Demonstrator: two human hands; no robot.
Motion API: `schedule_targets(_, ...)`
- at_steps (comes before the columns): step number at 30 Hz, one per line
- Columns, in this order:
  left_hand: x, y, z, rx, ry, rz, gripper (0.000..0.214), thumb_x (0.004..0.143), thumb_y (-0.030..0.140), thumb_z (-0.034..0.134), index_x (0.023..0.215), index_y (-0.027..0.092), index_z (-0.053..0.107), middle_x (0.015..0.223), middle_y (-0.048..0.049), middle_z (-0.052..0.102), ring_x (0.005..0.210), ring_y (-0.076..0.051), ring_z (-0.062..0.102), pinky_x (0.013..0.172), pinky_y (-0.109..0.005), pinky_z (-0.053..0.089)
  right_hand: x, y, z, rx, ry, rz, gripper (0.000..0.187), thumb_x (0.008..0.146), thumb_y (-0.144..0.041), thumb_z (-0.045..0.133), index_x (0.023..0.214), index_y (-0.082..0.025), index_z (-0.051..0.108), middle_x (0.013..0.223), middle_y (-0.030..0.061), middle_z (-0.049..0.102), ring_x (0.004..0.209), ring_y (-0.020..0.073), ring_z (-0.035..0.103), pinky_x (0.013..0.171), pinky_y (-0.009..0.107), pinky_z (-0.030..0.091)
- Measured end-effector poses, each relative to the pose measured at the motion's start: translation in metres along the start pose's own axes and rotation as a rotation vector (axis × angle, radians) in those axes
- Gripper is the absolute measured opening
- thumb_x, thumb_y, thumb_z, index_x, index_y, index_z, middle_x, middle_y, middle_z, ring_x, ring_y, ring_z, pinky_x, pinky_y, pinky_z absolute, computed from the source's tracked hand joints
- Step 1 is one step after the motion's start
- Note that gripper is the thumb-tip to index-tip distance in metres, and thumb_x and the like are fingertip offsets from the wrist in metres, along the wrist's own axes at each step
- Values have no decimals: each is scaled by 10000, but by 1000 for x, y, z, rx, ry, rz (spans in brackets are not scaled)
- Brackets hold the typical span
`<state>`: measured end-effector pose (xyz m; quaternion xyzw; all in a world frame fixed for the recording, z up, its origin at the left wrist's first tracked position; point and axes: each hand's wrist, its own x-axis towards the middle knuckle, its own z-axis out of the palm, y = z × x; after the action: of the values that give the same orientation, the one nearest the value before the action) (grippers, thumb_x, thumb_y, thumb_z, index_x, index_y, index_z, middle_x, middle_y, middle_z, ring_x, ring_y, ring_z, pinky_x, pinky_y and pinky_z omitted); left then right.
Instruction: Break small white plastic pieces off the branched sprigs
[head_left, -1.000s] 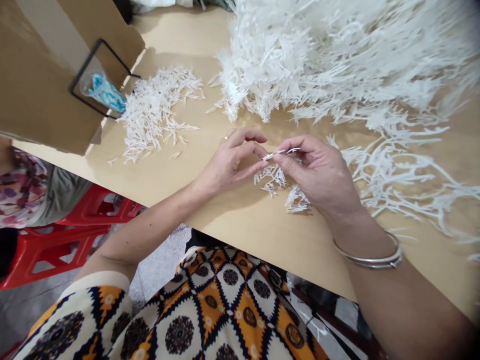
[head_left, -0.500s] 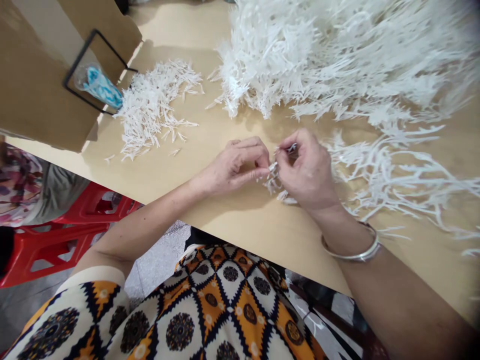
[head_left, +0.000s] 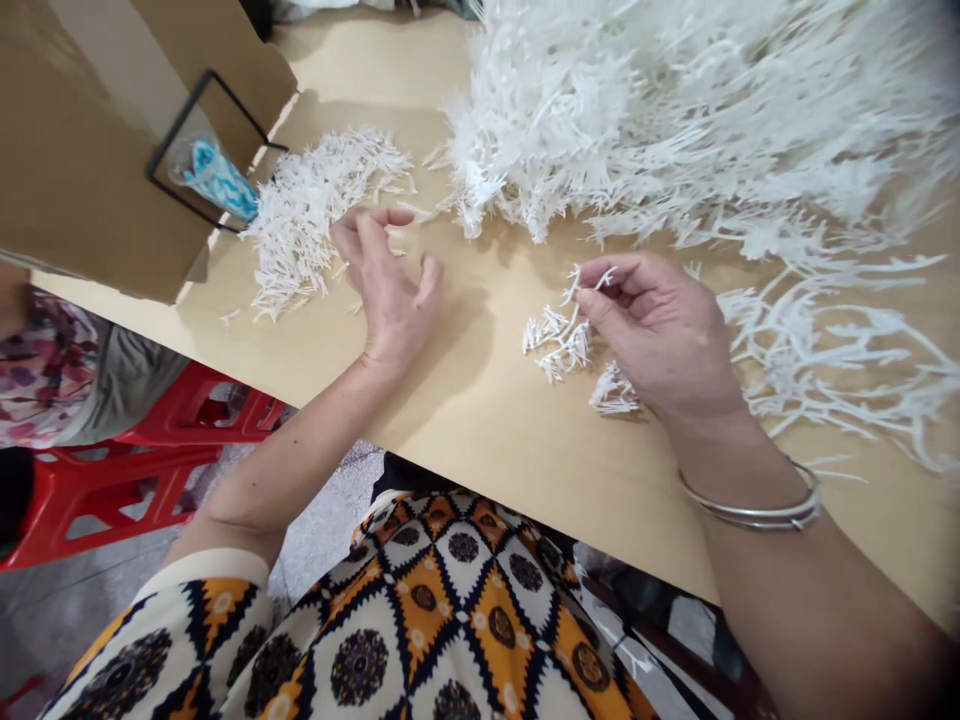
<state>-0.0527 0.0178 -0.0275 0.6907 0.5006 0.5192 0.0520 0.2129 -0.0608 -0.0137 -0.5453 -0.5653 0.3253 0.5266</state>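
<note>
My right hand (head_left: 660, 335) pinches a white branched plastic sprig (head_left: 574, 310) between thumb and forefinger. Small clusters of white sprigs (head_left: 551, 340) lie on the table just below and left of those fingertips, and another little cluster (head_left: 615, 388) is under the hand. My left hand (head_left: 390, 285) is over the right edge of a low pile of short white sprig pieces (head_left: 300, 220). Its thumb stands apart from the fingers and I see nothing held in it.
A big heap of white branched strands (head_left: 675, 120) covers the far right of the table (head_left: 465, 440). Longer loose strands (head_left: 832, 350) lie right of my right hand. A cardboard box (head_left: 97, 150), a black wire frame (head_left: 176, 125) and a blue-white wrapped item (head_left: 217, 180) stand left. Red stools (head_left: 112, 500) are below.
My left hand has left my right hand's fingertips, moved left to the small pile and spread its fingers. My right hand has shifted slightly right, still pinching the sprig.
</note>
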Motion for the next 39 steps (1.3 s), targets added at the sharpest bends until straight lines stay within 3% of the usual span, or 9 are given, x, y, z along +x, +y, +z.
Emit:
schedule_targets(2, -3, 14, -1, 9, -120, 77, 446, 1033, 669, 660, 1214, 271, 573, 1373, -129, 549, 1370, -318, 495, 1141, -545, 439, 0, -2, 2, 72, -15, 10, 187, 880, -254, 785, 1063, -287, 766, 923, -13, 729, 835, 173, 671, 829, 384, 568)
schedule_targets(6, -13, 46, 2, -48, -515, 237, 470, 1070, 678, 585, 1268, 260, 667, 1407, -136, 638, 1353, -314, 595, 1142, -516, 397, -5, -14, 8, 96, -23, 20, 196, 866, -280, 819, 1037, -304, 726, 937, -7, 752, 866, 186, 719, 815, 380, 635)
schedule_targets(9, -16, 54, 5, -106, -654, 307, 447, 1085, 657, 580, 1157, 245, 739, 1351, -104, 720, 1267, -273, 658, 1115, -475, 362, -9, -19, 13, 100, -29, 15, 212, 879, -276, 830, 1057, -312, 720, 938, -5, 769, 881, 191, 750, 834, 383, 664)
schedule_targets(16, -7, 49, 3, -326, -678, 110, 384, 1071, 574, 667, 988, 203, 725, 1003, -36, 796, 940, -152, 717, 979, -355, 446, -6, -8, 10, 188, -11, -52, 221, 962, -305, 791, 1177, -320, 742, 1061, 4, 791, 921, 170, 770, 899, 368, 664)
schedule_targets(23, -4, 53, 1, -615, -695, 49, 306, 1042, 491, 738, 967, 195, 713, 976, -54, 771, 876, -132, 679, 819, -286, 526, -10, -3, 9, 49, -189, -14, 855, 752, -328, 959, 1518, -329, 581, 1249, 52, 729, 1066, 220, 734, 1084, 452, 634)
schedule_targets(27, -8, 54, 1, -672, -740, -120, 336, 1010, 492, 779, 947, 172, 697, 855, -7, 698, 693, -72, 556, 630, -223, 441, -9, -6, 9, 82, -181, 3, 632, 880, -306, 846, 1468, -343, 616, 1201, 35, 772, 1129, 228, 762, 1077, 453, 654)
schedule_targets(31, -9, 54, 2, -708, -761, -175, 352, 975, 479, 820, 942, 150, 700, 825, 9, 677, 657, -45, 531, 612, -194, 437, -9, -10, 9, 126, -112, 15, 395, 930, -273, 778, 1314, -309, 689, 1128, 24, 798, 1075, 210, 782, 1009, 423, 679)
schedule_targets(35, -9, 53, 4, -766, -743, -277, 402, 917, 527, 874, 955, 158, 719, 868, -1, 709, 712, -56, 595, 645, -191, 475, -13, -16, 12, 113, -164, 47, 658, 848, -336, 869, 1456, -288, 620, 1179, 43, 792, 1118, 235, 761, 1101, 487, 641)
schedule_targets(39, -10, 50, 5, -859, -837, -341, 438, 912, 561, 875, 996, 160, 720, 909, -17, 742, 791, -87, 677, 732, -220, 550, -18, -21, 15, -25, -209, 70, 774, 833, -285, 877, 1547, -291, 577, 1036, 35, 762, 1018, 260, 779, 985, 494, 681)
